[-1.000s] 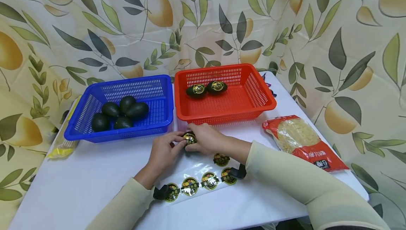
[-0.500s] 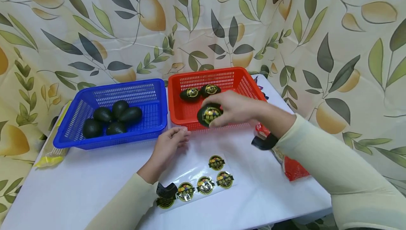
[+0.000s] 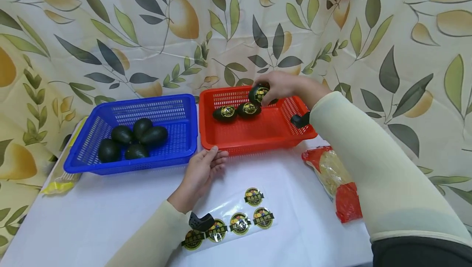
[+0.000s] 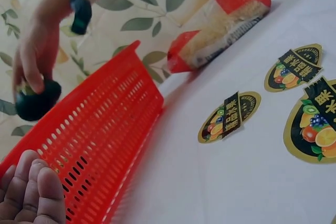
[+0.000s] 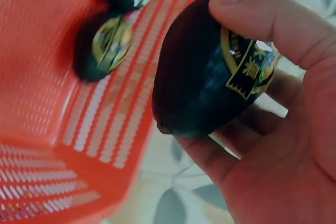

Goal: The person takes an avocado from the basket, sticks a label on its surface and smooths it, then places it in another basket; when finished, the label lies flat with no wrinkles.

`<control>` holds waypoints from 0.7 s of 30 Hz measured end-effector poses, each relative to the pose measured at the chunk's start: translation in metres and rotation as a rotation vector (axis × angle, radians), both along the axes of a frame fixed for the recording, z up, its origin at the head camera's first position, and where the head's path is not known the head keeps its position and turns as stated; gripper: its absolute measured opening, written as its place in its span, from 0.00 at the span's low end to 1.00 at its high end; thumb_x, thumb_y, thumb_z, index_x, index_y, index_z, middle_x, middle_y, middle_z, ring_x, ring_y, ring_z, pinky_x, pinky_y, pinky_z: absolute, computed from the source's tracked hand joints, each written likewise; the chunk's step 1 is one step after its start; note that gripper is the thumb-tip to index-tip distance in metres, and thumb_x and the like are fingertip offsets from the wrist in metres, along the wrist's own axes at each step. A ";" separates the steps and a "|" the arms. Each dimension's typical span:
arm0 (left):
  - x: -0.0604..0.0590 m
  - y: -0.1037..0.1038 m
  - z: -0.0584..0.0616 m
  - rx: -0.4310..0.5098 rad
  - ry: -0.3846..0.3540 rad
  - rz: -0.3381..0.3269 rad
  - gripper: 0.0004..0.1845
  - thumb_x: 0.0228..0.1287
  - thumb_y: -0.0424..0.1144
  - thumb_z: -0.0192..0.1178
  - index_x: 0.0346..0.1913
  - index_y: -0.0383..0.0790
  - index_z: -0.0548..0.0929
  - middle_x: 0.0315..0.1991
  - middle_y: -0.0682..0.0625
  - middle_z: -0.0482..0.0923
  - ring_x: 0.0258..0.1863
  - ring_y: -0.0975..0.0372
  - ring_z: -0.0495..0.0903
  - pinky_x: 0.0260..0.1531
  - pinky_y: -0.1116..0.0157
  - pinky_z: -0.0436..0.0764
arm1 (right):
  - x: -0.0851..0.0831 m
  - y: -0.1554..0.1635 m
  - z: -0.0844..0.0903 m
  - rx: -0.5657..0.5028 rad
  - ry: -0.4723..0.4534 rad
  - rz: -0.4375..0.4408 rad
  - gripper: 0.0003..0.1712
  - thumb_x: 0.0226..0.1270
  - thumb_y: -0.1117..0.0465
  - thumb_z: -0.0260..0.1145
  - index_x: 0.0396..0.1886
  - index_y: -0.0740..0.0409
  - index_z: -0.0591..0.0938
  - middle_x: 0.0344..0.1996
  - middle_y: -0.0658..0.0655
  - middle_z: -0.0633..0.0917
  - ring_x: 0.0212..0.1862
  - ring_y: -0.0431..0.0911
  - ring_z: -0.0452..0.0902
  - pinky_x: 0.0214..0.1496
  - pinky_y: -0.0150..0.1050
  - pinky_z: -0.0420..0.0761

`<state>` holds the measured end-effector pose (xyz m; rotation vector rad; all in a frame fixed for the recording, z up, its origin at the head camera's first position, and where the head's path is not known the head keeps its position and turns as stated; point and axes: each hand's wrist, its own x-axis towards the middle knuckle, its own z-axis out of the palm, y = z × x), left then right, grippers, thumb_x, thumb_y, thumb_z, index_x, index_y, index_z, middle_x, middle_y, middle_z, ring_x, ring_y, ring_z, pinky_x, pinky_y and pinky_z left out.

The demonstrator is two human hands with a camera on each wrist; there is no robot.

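Observation:
My right hand (image 3: 282,86) grips a dark avocado (image 5: 194,72) with a round black-and-gold sticker (image 5: 249,66) on its side. It holds the fruit over the back of the red basket (image 3: 250,143). Inside that basket two more stickered avocados (image 3: 248,110) lie side by side. My left hand (image 3: 203,170) holds nothing, its fingertips (image 4: 50,184) right at the basket's front wall and loosely bent. In front of it a clear sheet (image 3: 236,209) bears several round fruit stickers (image 3: 263,218); the left wrist strap overlaps its left end.
To the left stands a blue basket (image 3: 177,158) with several plain avocados (image 3: 154,136). A red-and-clear food packet (image 3: 333,177) lies on the right of the white table (image 3: 302,226), partly behind the right sleeve. A yellow packet (image 3: 60,187) lies beyond the blue basket's left side.
The right hand has carried the stickered avocado from the left hand, above the sheet, up and back over the red basket. The left hand has let go of it and opened out.

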<state>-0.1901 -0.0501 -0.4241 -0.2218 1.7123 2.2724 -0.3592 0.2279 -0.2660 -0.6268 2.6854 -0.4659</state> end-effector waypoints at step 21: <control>-0.004 0.001 -0.003 -0.024 0.013 0.001 0.18 0.82 0.44 0.53 0.58 0.32 0.79 0.49 0.42 0.89 0.49 0.54 0.87 0.55 0.58 0.85 | -0.069 0.014 -0.097 0.290 -0.079 -0.202 0.42 0.56 0.64 0.81 0.71 0.59 0.74 0.60 0.67 0.77 0.58 0.62 0.73 0.67 0.64 0.77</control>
